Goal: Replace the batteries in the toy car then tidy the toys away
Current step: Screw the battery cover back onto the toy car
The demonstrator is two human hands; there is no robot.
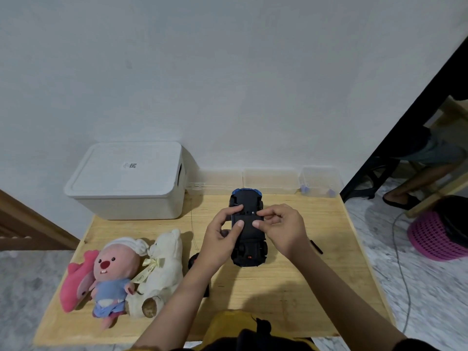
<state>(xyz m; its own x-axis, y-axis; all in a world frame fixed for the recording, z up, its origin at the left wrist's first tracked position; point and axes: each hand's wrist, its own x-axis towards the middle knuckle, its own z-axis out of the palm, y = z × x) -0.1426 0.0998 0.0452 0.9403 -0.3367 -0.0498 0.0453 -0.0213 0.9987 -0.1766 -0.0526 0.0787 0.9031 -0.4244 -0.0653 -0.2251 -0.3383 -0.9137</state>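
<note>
Matt black plastic toy car (248, 231) on pale, smooth wooden table (316, 274).

A home room; plush toys (121, 274) on a wooden table (291, 287); marble-patterned floor (417, 287).

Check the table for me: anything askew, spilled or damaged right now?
Nothing spilled or broken. The toy car lies upside down, expected for battery work, with both hands on its underside. The plush toys lie flat beside the closed white bin.
</note>
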